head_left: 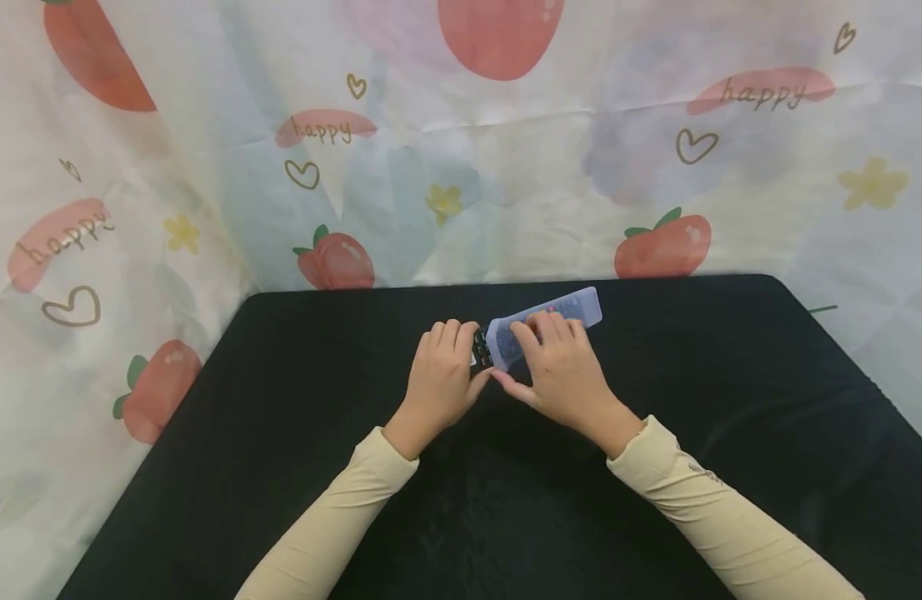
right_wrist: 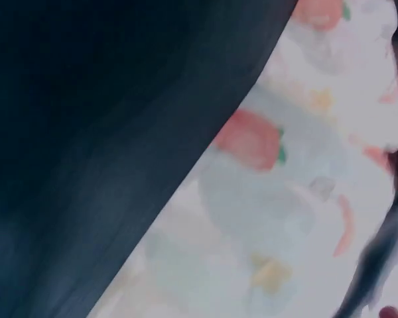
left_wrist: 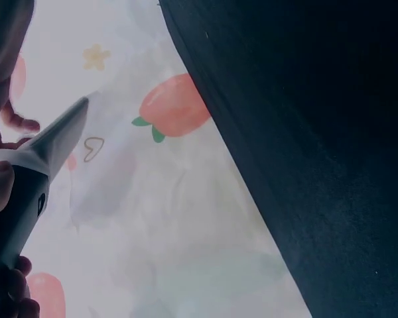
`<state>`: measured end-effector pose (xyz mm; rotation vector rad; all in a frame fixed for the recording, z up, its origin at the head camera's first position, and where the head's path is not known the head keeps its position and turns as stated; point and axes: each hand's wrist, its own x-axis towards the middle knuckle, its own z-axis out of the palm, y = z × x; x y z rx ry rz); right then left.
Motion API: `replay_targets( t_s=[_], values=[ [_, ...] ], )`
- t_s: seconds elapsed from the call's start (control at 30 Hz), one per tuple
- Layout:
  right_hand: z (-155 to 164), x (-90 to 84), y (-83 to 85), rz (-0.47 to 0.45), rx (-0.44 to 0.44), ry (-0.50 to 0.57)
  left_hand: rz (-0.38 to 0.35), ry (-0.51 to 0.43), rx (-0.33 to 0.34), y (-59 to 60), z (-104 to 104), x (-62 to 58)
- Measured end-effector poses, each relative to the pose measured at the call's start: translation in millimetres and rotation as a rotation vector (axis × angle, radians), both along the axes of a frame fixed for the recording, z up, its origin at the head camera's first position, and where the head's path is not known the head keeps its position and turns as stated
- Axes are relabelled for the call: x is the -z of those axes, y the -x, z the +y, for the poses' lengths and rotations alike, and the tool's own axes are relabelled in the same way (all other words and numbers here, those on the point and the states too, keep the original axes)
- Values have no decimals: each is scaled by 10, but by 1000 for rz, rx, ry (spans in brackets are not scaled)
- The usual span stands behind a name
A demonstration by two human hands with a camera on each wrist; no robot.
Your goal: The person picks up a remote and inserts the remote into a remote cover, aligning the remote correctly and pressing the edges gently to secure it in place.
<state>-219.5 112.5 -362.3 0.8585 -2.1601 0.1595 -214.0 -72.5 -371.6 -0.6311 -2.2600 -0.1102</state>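
Both hands hold a black remote control (head_left: 481, 348) partly inside a translucent bluish sleeve (head_left: 592, 307), raised over the table. My left hand (head_left: 442, 371) grips the bare black end, where a few buttons show. My right hand (head_left: 566, 367) holds the sleeved part, its fingers over the upper edge and its thumb near the sleeve's mouth. In the left wrist view, the remote's dark body (left_wrist: 16, 212) runs into the sleeve (left_wrist: 63, 136), which tapers to a flat tip. A blurred dark strip (right_wrist: 378, 255) of the held item appears in the right wrist view.
A black cloth covers the table (head_left: 281, 467). Behind it and to the left hangs a pale curtain (head_left: 506, 167) printed with fruit, hearts and flowers. The table's far edge lies a short way beyond the hands.
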Motion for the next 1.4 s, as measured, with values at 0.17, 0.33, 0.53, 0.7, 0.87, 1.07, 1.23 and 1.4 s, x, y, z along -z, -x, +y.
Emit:
replay_targets(
  t_s=[0.17,0.33,0.53,0.7,0.87,1.07,1.23,1.4],
  values=[
    [246,10,177,72,-75,-74,-40,-19,-1,-2,-48,-6],
    [314,-33,229,164,-108,-97,-82,-48,46,-1,-95,-40],
    [294,-105,234,180,-131,-124,31,-3,93,35,-167,-131],
    [300,-203,213,65,-117,-111,205,127,44,63,-200,-173],
    [284,-307,180,-67,-152,-52,263,174,-4,102,-185,-125],
    [289,-444,150,-234,-154,-62,193,181,2,110,-168,-65],
    [324,-492,158,-268,-184,-192,161,194,14,69,-192,-51],
    [345,-476,178,-227,-217,-238,165,221,1,44,-197,-71]
  ],
)
